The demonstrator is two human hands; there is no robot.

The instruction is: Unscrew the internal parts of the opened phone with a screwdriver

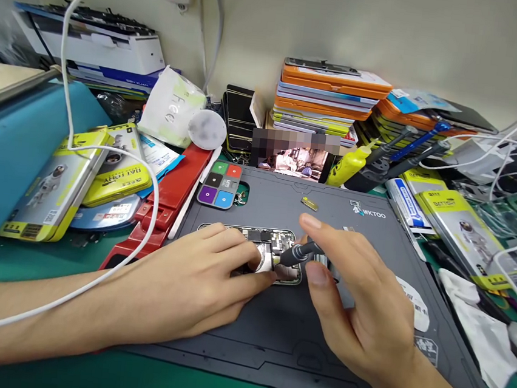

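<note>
An opened phone [284, 238] lies on the dark grey work mat [243, 351], its circuit boards and metal parts bare. Across its left part rests my left hand [207, 274], fingers bent and pressed on the phone, hiding much of it. The left fingertips are beside a shiny silver part [265, 259] inside the phone. My right hand [362, 295] is at the phone's right end with a dark screwdriver [296, 254] between thumb and fingers. The screwdriver slants down left, its tip at the phone's inside near my left fingertips.
A coloured screw tray [220, 184] and a small yellowish piece [309, 204] lie on the mat. Behind stand a lit screen [300, 163], a yellow bottle [349, 166] and a tool holder [370, 173]. Battery boxes [53, 186] flank the mat. A white cable [154, 208] crosses above my left forearm.
</note>
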